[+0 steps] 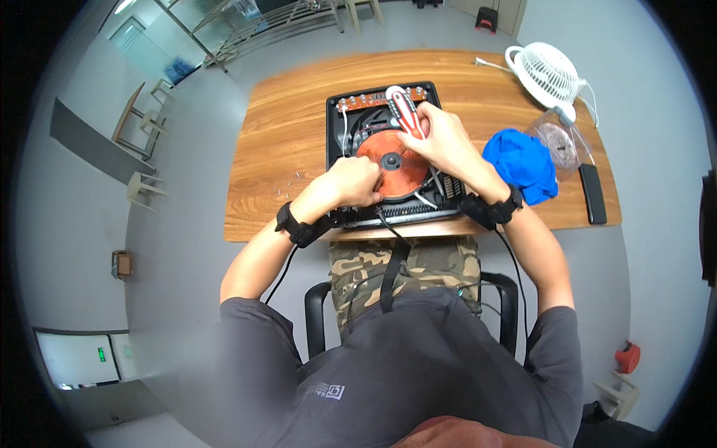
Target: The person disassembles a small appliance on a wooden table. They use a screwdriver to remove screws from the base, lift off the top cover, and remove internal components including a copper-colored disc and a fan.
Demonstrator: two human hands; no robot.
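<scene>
An induction cooker body (pixel 334 127) lies opened on the wooden table in front of me, its round copper coil (pixel 407 176) in the middle with a dark hub. My left hand (pixel 357 181) is closed against the coil's left edge; its curled fingers hide whatever they grip. From above right, my right hand (pixel 445 140) grasps a red and white screwdriver (pixel 402 104) with black grips. The thick white end points away from me, and any shaft is hidden by the hand. A control board with buttons (pixel 366 101) spans the body's far side, with a white cable nearby.
Small loose screws (pixel 287 184) lie on the table (pixel 276 142) left of the cooker. To the right are a blue cloth (pixel 523 166), a clear plastic container (pixel 556 142), a black phone-like slab (pixel 592 194) and a white fan (pixel 549 75). Cables run down from both wrists.
</scene>
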